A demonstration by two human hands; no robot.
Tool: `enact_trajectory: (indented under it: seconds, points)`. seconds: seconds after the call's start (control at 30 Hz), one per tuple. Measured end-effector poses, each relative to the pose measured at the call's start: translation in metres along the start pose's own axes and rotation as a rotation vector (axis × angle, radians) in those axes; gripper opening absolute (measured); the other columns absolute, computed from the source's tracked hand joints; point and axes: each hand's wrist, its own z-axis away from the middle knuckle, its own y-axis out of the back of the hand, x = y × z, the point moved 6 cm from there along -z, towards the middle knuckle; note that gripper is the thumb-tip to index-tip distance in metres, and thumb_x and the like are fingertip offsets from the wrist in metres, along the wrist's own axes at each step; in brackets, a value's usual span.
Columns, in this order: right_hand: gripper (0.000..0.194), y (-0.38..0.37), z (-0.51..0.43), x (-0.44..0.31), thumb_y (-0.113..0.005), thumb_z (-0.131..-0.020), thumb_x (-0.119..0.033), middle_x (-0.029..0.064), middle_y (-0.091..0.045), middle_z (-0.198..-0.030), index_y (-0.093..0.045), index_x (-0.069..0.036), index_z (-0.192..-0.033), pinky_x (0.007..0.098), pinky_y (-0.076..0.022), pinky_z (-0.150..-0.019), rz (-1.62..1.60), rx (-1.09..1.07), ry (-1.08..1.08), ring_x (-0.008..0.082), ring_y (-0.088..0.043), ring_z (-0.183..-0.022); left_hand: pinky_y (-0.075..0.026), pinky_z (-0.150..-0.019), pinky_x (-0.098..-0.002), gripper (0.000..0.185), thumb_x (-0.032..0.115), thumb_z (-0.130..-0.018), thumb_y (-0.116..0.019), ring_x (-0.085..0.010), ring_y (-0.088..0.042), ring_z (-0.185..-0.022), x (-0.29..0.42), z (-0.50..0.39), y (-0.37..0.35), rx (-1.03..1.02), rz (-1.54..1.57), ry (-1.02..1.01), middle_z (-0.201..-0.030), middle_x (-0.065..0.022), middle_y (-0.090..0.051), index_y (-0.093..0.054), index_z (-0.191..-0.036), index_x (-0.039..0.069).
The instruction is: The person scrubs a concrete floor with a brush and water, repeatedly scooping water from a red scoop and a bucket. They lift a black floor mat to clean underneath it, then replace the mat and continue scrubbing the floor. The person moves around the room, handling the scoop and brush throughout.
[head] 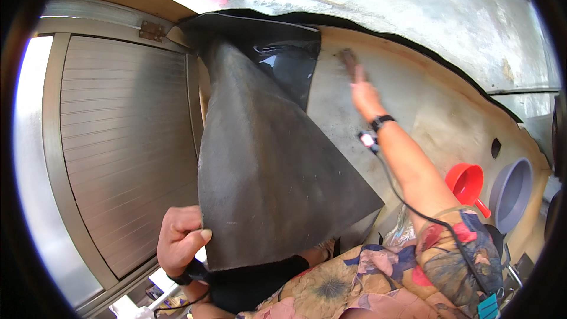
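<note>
A large dark rubber-like mat (pixel 283 155) hangs folded up from the floor, its underside partly turned over. My left hand (pixel 181 237) pinches its near left edge between thumb and fingers. Wet, shiny dark surface (pixel 288 62) shows behind the fold. On the bare pale floor surface (pixel 341 93) to the right, my outstretched right hand (pixel 366 97) grips a blurred brown brush-like object (pixel 349 60), whose far end is at the floor. A black band with a small cabled device is on my right wrist.
A ribbed metal door panel (pixel 128 150) with a rusty hinge (pixel 151 31) stands on the left. A red plastic dipper (pixel 465 184) and a grey-blue basin (pixel 511 195) are at the right, near a dark hole (pixel 496 148). Clear plastic (pixel 401 230) lies near my right upper arm.
</note>
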Motion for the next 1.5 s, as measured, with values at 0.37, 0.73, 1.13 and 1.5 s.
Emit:
enact_trajectory:
  seconds: [0.37,0.73,1.13,1.5]
  points:
    - [0.069,0.11,0.093,0.16,-0.048,-0.1,-0.011,0.0251,-0.035,-0.158,-0.013,0.0,-0.158,0.0401,-0.0355,-0.115,-0.266,0.523,-0.204,0.0346,-0.044,-0.14,-0.028,-0.052,-0.0363,0.02,0.008,-0.073,-0.058,-0.0219,-0.038,-0.053,0.001,-0.018,-0.01,-0.181,-0.084,-0.137,-0.06,-0.0112,-0.036,-0.044,-0.066,-0.004]
    - [0.066,-0.084,-0.024,-0.202,-0.058,-0.099,-0.027,0.0264,-0.065,-0.117,-0.028,-0.007,-0.155,0.0494,-0.0512,-0.093,0.132,-0.181,0.341,0.0426,-0.064,-0.11,-0.031,-0.054,-0.033,0.015,0.006,-0.07,-0.057,-0.0172,-0.042,-0.055,-0.013,0.002,-0.012,0.017,0.074,0.06,-0.06,-0.009,-0.044,-0.051,-0.068,-0.007]
    - [0.068,0.119,0.082,0.192,-0.048,-0.102,-0.026,0.0297,-0.063,-0.12,-0.013,-0.026,-0.161,0.0536,-0.0481,-0.096,0.082,0.274,-0.278,0.0459,-0.063,-0.11,-0.025,-0.054,-0.0324,0.016,0.004,-0.073,-0.056,-0.0119,-0.033,-0.058,0.005,-0.006,-0.02,-0.032,-0.051,-0.035,-0.062,-0.0033,-0.034,-0.044,-0.067,-0.004]
    - [0.067,0.06,0.101,0.137,-0.047,-0.101,-0.031,0.0314,-0.05,-0.141,-0.018,-0.019,-0.16,0.0466,-0.0395,-0.11,-0.254,0.219,0.041,0.0437,-0.051,-0.13,-0.025,-0.055,-0.0266,0.019,0.006,-0.084,-0.056,-0.0041,-0.031,-0.064,0.002,-0.022,-0.052,-0.086,0.009,0.017,-0.068,0.0078,-0.037,-0.047,-0.068,0.0]
